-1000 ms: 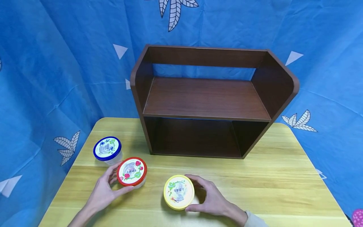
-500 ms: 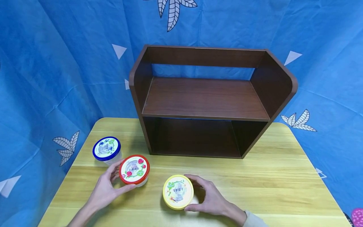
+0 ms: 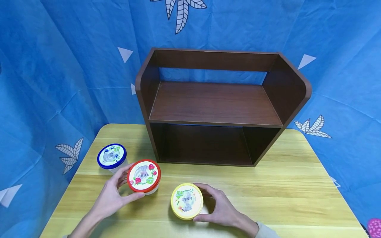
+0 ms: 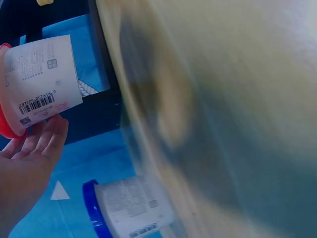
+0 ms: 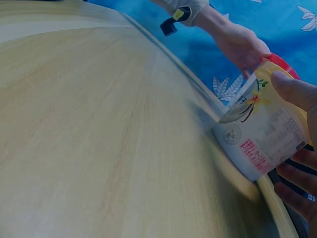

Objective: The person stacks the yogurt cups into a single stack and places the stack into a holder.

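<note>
Red-lidded tub (image 3: 144,176), gripped in the left hand (image 3: 110,195), has moved nearer the brown shelf (image 3: 215,104); in front of the shelf, the right hand (image 3: 221,207) grips a yellow-lidded tub (image 3: 187,201).

Red lid (image 3: 144,176) smooth plastic; tabletop (image 3: 285,188), shelf (image 3: 214,102) grained wood; backdrop (image 3: 65,66) creased cloth

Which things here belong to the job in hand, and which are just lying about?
In the job:
red-lidded tub, held by the left hand
yellow-lidded tub, held by the right hand

Not held, perhaps just standing by:
blue-lidded tub
brown shelf unit
</note>
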